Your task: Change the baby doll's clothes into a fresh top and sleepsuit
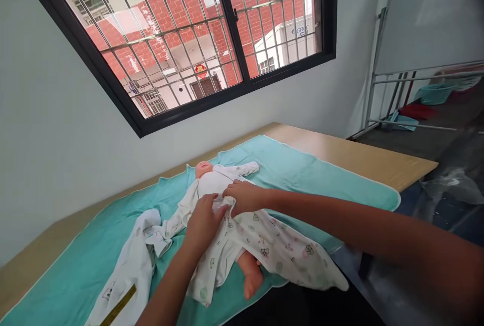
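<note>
A baby doll (250, 274) lies on its back on a teal mat (291, 162), its head towards the window and one bare foot towards me. It is dressed in a white baby garment (278, 240) printed with small animals and green dots. At the doll's waist, my left hand (204, 220) pinches a fold of the garment. My right hand (245, 198) grips the bunched edge close beside it, fingers closed. Another white piece of baby clothing (132, 260) lies crumpled on the mat to the left, with a dark yellow-lettered strip (119, 307) across it.
The mat covers much of a wooden table (340, 152) against the wall. A barred window (189, 33) is above it. A whiteboard on a metal stand (372, 89) is at the right, with a turquoise basket (434, 94) behind it. Clear plastic (454, 184) is beyond the table's right edge.
</note>
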Demonstrator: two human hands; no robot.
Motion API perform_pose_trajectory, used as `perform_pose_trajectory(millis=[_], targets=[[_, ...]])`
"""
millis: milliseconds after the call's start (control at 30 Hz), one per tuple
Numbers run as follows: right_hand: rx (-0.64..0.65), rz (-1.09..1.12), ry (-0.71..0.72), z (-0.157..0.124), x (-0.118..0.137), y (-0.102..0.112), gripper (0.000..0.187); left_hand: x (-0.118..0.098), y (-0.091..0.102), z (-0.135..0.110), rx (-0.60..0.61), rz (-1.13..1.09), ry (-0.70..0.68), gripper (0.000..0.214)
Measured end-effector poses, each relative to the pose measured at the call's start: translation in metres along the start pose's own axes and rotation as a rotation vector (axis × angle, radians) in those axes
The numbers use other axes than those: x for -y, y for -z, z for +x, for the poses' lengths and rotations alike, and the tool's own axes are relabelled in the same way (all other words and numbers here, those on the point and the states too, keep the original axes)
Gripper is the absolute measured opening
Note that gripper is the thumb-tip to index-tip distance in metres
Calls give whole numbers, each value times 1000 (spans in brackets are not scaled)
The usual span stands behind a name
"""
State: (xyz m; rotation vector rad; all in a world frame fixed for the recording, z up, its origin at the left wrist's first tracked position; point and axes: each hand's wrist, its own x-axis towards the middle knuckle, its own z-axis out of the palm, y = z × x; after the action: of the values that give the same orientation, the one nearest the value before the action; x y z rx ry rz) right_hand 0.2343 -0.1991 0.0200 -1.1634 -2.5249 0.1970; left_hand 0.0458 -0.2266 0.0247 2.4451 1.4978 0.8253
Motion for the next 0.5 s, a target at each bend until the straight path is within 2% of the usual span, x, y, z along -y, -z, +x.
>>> perform_pose_trajectory(millis=[67,100,200,267,333,400,500], targets=[[26,-21,70,2,2,8,35,-9,-2,10,126,-15,56,26],[21,-8,116,1,3,13,26,-14,-2,12,152,-26,67,21],[-18,80,171,-12,9,31,9,-27,8,7,110,-29,66,21],[9,126,145,-24,14,40,5,-33,15,-3,118,18,29,27],[59,105,130,-35,20,42,4,-36,16,-14,183,61,-51,22],[77,20,162,-42,23,36,4,-35,10,-22,241,111,-143,13],[-2,-164,221,-48,24,18,10,-30,-3,-27,239,228,-201,12]])
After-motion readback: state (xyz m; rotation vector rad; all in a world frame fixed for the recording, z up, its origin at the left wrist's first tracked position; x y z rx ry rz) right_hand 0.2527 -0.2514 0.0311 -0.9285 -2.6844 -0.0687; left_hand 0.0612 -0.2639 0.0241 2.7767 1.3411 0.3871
